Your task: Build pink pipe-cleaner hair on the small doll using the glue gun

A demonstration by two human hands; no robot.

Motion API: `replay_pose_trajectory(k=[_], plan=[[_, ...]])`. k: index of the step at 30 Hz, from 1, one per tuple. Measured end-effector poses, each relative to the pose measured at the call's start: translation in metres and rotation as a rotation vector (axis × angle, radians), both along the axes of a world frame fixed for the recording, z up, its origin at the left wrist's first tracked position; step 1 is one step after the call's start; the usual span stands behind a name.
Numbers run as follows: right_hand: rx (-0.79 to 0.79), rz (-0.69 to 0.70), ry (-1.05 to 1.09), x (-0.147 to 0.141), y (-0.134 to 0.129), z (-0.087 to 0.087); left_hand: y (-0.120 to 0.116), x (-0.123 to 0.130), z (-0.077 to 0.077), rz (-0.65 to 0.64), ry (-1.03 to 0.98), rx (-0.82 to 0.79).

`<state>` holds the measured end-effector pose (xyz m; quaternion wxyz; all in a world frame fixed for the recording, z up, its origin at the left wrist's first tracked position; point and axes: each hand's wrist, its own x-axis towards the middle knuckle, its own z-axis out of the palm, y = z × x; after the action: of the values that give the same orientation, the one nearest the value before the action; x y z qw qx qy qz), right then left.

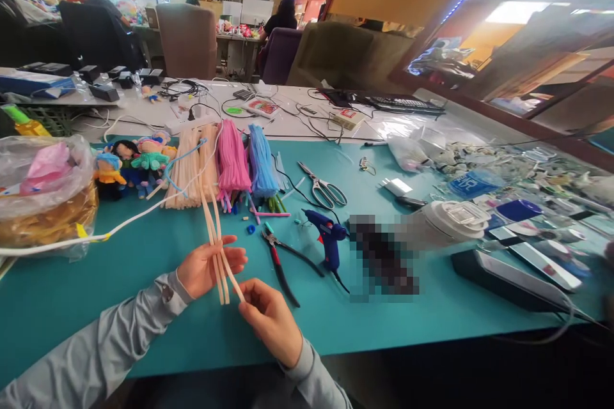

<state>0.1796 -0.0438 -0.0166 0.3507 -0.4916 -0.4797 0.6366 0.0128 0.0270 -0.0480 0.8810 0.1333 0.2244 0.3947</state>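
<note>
Three cream pipe cleaners (221, 278) lie across my left hand (204, 268), the thumb pressed over them and the other fingers stretched out behind. With thumb and forefinger, my right hand (272, 318) pinches the lower end of the rightmost one, which slants away from the other two. Their upper ends reach toward a thick bundle of cream pipe cleaners (185, 172). Beside that bundle lie a pink bundle (233, 156) and a blue bundle (262, 163). Red-and-black pliers (277, 262) rest to the right of my hands, spread apart, near a blue glue gun (330, 236).
Scissors (322, 185) lie beyond the glue gun. A white lidded cup (444, 223) and a dark stapler-like device (508, 281) stand right. Small dolls (137, 160) and a plastic bag (45, 192) sit left. A white cable (139, 211) crosses the mat. Other people sit behind.
</note>
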Motion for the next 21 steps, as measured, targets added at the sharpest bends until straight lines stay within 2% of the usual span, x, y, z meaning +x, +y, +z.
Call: replay_pose_trajectory(k=[4,10,21], plan=[[-0.045,-0.077,-0.060,0.006,-0.014,-0.001,-0.009,0.000,0.002,-0.072,-0.009,0.058],[0.013,-0.114,-0.114,-0.006,-0.017,-0.005,-0.013,-0.004,0.008,-0.202,0.001,0.142],[0.018,-0.026,-0.090,-0.018,-0.016,0.001,-0.017,-0.006,0.007,-0.271,0.104,0.226]])
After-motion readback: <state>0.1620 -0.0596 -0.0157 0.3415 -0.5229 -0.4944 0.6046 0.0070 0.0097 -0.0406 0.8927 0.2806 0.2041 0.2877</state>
